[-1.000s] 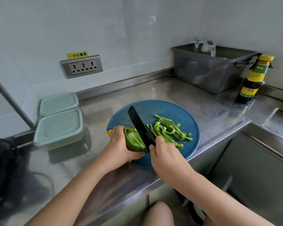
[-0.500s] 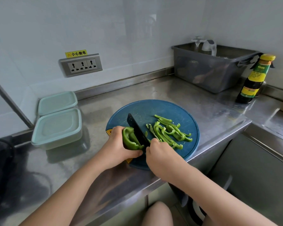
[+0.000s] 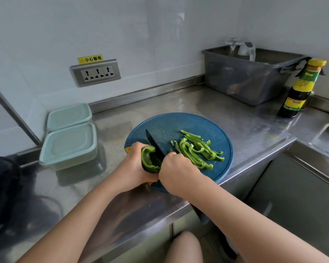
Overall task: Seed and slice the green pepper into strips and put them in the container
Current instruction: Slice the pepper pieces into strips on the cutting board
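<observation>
A round blue cutting board [image 3: 179, 124] lies near the counter's front edge. My left hand [image 3: 133, 166] grips a green pepper piece [image 3: 149, 160] at the board's left side, hollow side up. My right hand [image 3: 176, 171] holds the handle of a black knife [image 3: 154, 145], whose blade rests against the pepper's right edge, tip pointing away from me. Several cut pepper strips [image 3: 198, 150] lie in a heap to the right of the blade. Two lidded pale green containers [image 3: 68, 145] [image 3: 69, 115] stand left of the board.
A grey plastic bin [image 3: 251, 78] with glassware sits at the back right. A dark sauce bottle [image 3: 300, 90] with a yellow cap stands beside it. A wall socket [image 3: 95, 72] is behind. A black object [image 3: 2, 186] is at the far left. The counter drops off right of the board.
The knife blade has come down from a raised tilt to lie low against the pepper. My right hand moved slightly left, toward my left hand.
</observation>
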A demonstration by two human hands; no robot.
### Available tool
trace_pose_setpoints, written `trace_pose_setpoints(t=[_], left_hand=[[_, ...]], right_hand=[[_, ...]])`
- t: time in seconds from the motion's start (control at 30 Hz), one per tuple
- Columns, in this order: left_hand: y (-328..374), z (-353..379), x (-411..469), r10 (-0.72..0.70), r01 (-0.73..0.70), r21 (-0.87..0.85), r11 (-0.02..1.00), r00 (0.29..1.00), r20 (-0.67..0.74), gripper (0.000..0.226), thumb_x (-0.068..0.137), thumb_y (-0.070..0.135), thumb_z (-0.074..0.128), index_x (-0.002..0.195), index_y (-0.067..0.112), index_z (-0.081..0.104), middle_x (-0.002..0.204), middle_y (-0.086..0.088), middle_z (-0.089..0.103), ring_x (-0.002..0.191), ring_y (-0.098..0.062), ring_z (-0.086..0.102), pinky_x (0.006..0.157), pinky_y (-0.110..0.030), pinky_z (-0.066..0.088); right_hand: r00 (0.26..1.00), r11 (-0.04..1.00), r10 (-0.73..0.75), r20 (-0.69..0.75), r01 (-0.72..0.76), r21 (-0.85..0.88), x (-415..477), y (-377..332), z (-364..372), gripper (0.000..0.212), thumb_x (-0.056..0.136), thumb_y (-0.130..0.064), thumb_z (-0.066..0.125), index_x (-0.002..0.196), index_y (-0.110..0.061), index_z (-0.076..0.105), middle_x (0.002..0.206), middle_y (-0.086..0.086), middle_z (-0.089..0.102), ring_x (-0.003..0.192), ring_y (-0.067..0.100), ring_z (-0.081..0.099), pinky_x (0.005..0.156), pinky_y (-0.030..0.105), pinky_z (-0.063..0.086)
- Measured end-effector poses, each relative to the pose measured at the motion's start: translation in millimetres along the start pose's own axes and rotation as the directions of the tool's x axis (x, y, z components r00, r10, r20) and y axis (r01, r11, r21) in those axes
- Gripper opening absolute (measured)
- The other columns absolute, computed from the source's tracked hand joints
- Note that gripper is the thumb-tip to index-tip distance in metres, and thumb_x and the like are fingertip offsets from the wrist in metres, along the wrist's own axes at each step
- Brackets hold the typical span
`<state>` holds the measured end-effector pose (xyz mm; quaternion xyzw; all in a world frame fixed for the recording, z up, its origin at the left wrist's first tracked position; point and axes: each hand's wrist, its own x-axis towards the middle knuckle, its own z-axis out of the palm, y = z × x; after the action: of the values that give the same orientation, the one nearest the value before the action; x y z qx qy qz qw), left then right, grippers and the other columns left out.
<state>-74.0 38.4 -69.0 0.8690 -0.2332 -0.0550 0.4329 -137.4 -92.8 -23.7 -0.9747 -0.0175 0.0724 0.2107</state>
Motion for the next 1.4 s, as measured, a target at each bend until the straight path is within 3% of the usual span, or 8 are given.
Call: trace_pose_setpoints(t=[0.17,0.27,0.4,0.53,0.63,0.83,0.97,1.4], left_hand=[[4,0,1,-0.044,0.043,-0.075,0.996,0.999,-0.011,0.036,0.063,0.0,0.081,0.076,0.018,0.053,0.066,0.018,0.063,0.06,0.005,0.056,0.054,-0.008,0.041],[-13,-13,6,-0.168,0.155,-0.125,0.98,0.98,-0.102,0.062,0.059,0.02,0.087,0.106,0.021,0.047,0.097,0.009,0.061,0.086,0.001,0.057,0.072,-0.016,0.042],[-17,-18,4,-0.176,0.172,-0.078,0.982,0.983,-0.049,0.074,0.058,0.025,0.088,0.117,0.026,0.044,0.108,0.008,0.059,0.095,-0.001,0.056,0.079,-0.018,0.042],[-10,-9,3,-0.116,0.118,-0.072,0.99,0.993,0.03,0.08,0.056,0.026,0.089,0.121,0.029,0.043,0.108,0.015,0.057,0.097,0.005,0.056,0.083,-0.011,0.044],[-6,-3,1,-0.092,0.094,-0.045,0.995,0.995,0.044,0.078,0.062,0.03,0.085,0.124,0.028,0.037,0.11,0.017,0.052,0.098,0.008,0.051,0.074,-0.005,0.039],[0,12,-4,-0.034,0.038,0.129,0.991,0.999,-0.03,0.082,0.068,0.038,0.08,0.129,0.021,0.028,0.122,0.003,0.037,0.116,-0.01,0.041,0.096,-0.022,0.035],[3,13,-5,-0.027,0.042,0.176,0.983,0.996,-0.088,0.083,0.064,0.036,0.083,0.125,0.017,0.03,0.119,0.002,0.037,0.113,-0.011,0.041,0.089,-0.018,0.034],[4,16,-6,-0.029,0.054,0.197,0.979,0.991,-0.129,0.083,0.059,0.037,0.085,0.119,0.017,0.032,0.115,0.003,0.035,0.108,-0.008,0.039,0.085,-0.014,0.032]], right_hand=[[0.989,0.989,0.148,-0.012,-0.148,-0.015,-5,-1,10,0.027,0.09,-0.006,0.046,0.116,0.0,0.041,0.116,0.014,0.057,0.111,0.032,0.057,0.078,0.034,0.045],[0.987,0.987,0.159,-0.023,-0.159,-0.029,-17,5,13,0.028,0.09,-0.004,0.044,0.117,-0.001,0.039,0.119,0.013,0.055,0.113,0.032,0.055,0.081,0.035,0.045],[0.99,0.991,0.137,-0.018,-0.137,0.002,-20,13,8,0.025,0.094,-0.009,0.037,0.115,0.002,0.045,0.093,0.013,0.049,0.107,0.034,0.056,0.073,0.034,0.039],[0.983,0.975,0.183,0.032,-0.186,0.125,-12,30,-6,0.021,0.096,-0.015,0.035,0.079,-0.009,0.045,0.065,0.001,0.036,0.085,0.031,0.058,0.066,0.032,0.039],[0.972,0.939,0.235,0.021,-0.232,0.252,-5,44,-11,0.032,0.096,-0.019,0.033,0.065,-0.016,0.037,0.065,0.003,0.043,0.055,0.018,0.046,0.049,0.026,0.038],[0.974,0.941,0.188,-0.126,-0.142,0.306,-15,34,-7,0.025,0.098,-0.024,0.035,0.077,-0.01,0.039,0.073,0.005,0.044,0.071,0.026,0.047,0.062,0.033,0.038],[0.977,0.945,0.168,-0.13,-0.122,0.303,-24,31,1,0.029,0.097,-0.022,0.035,0.069,-0.013,0.031,0.069,0.005,0.042,0.058,0.019,0.037,0.048,0.031,0.029],[0.985,0.949,0.144,-0.094,-0.111,0.296,-23,32,12,0.03,0.099,-0.02,0.033,0.069,-0.015,0.027,0.07,0.005,0.039,0.057,0.026,0.042,0.041,0.029,0.03]])
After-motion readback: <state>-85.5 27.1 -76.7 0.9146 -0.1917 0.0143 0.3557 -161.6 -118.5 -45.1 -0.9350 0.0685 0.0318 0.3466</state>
